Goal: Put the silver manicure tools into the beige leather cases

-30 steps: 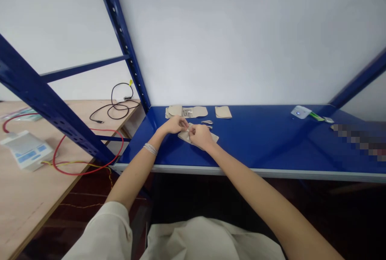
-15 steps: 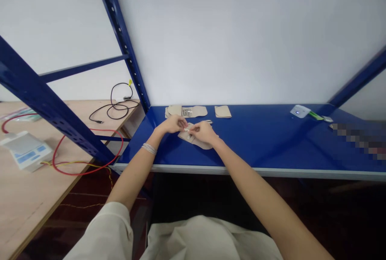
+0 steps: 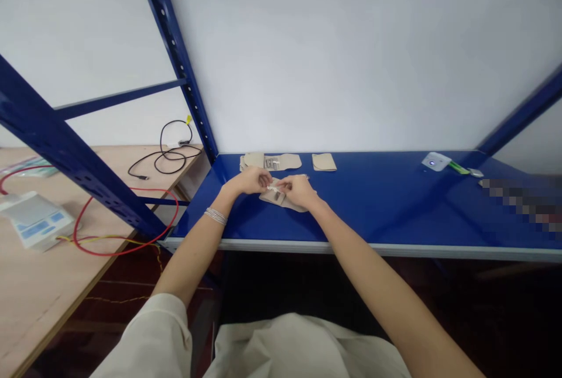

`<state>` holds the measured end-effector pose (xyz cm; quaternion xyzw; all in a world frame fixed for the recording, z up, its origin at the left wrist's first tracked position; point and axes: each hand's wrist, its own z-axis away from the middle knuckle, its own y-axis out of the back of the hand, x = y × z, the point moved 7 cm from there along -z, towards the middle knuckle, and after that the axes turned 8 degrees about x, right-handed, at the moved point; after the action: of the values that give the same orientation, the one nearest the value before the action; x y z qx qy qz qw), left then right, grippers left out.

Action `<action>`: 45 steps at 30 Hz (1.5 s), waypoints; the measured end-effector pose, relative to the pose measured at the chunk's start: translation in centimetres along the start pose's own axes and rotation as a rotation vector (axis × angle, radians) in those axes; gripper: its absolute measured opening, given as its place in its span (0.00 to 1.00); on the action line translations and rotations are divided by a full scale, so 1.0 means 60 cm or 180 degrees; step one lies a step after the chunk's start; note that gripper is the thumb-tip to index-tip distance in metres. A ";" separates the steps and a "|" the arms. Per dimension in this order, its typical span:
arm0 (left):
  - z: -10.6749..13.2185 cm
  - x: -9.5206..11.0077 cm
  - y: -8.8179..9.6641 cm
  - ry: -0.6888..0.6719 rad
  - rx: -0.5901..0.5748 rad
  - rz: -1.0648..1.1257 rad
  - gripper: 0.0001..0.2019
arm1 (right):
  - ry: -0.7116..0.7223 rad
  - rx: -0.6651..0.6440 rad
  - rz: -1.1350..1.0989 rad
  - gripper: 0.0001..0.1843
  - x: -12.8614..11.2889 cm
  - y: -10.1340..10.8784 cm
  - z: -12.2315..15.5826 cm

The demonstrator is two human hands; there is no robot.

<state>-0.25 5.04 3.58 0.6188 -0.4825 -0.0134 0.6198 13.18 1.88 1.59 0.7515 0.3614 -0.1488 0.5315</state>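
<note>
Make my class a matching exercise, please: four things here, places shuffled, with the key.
1. White strip
2. Pale bracelet
3. Box with blue panels
4. Small white device

A. On the right part of the blue shelf
B. Held between the left hand and right hand
C. On the wooden table
D. Around the left wrist

Pairs: 1-B, 2-D, 3-C, 4-A
</note>
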 end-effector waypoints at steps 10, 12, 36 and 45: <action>-0.003 0.003 -0.009 -0.0137 -0.0038 -0.0322 0.17 | 0.0132 -0.0007 -0.0034 0.12 -0.008 0.016 0.001; -0.003 0.009 -0.010 -0.0174 -0.0062 -0.0379 0.17 | 0.0137 -0.0028 -0.0080 0.12 -0.005 0.018 0.000; 0.000 0.035 -0.013 -0.0257 -0.0134 -0.0576 0.16 | 0.0543 -0.1030 -0.0635 0.09 0.029 -0.003 -0.074; 0.002 0.006 -0.011 0.0071 -0.0386 0.0006 0.16 | 0.0408 -0.0768 -0.0682 0.09 0.028 0.004 -0.070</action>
<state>0.22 4.55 3.27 0.5797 -0.4745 -0.0351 0.6615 13.85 6.29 2.35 0.6474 0.4878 -0.1120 0.5748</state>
